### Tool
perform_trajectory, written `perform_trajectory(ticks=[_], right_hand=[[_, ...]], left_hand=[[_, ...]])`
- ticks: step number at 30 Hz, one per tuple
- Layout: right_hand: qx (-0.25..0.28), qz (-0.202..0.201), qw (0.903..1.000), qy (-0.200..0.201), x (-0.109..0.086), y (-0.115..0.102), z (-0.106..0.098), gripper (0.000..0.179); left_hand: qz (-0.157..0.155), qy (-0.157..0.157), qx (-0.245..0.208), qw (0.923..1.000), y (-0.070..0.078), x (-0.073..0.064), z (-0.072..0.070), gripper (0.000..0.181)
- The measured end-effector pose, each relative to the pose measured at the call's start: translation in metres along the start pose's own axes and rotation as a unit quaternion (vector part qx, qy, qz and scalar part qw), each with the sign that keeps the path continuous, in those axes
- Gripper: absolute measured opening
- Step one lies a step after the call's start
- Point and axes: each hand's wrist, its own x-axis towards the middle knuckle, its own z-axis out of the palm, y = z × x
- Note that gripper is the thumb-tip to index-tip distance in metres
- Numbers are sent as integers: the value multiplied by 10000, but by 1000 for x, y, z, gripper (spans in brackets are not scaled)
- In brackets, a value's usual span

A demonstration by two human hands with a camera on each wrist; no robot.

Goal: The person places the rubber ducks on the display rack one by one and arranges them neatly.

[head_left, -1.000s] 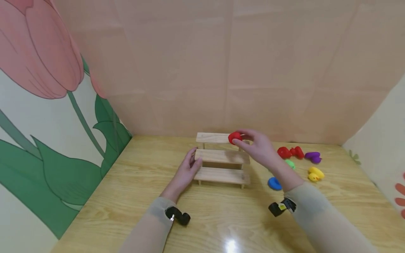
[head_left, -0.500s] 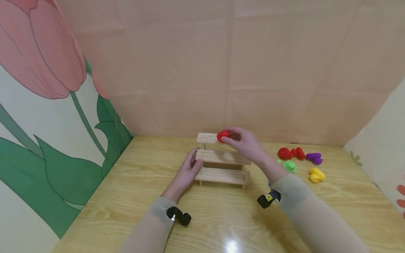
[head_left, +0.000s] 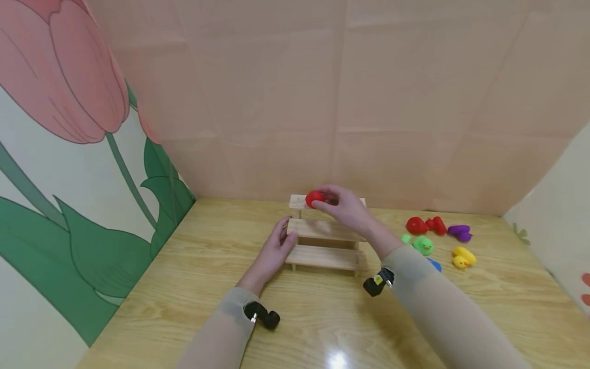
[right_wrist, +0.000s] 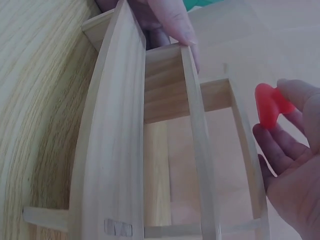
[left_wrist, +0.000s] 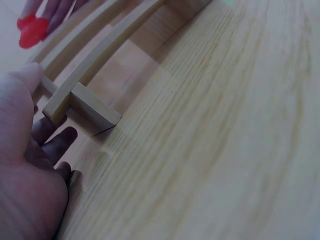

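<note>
Evidently, the right hand (head_left: 344,207) pinches a red toy (head_left: 315,199) at eleven o'clock from the middle of the wooden shelf (head_left: 324,229), by its top plank; whether toy and plank touch, I can't tell. At eight o'clock the left hand (head_left: 273,252) grips the shelf's end. Toward three o'clock, a green duck (head_left: 423,245), yellow duck (head_left: 463,257) and purple toy (head_left: 460,233) lie on the table (head_left: 295,318).

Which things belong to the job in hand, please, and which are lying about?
In use: red toy, in the right hand; rack, gripped by the left hand.
Seemingly lying about: other red toys, purple toy, green toys, yellow duck, blue toy.
</note>
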Motion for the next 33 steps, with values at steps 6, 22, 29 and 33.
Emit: perform_trajectory(ticks=[6,22,29,33], right_hand=[[39,1,10000,-36,6,2,4,44],[-353,231,9991,-99,15,-2,11,50],[-443,224,9988,-19,16,-1,15,49],[-508,260,9984,-34,16,-1,16,49]], left_hand=[[14,-41,-19,10000,-2,1,0,67],[16,-70,50,10000,0,-1,-2,71],[81,-16,-55,10000,-1,1,-2,68],[93,-29,-130,9999,0,1,-2,67]])
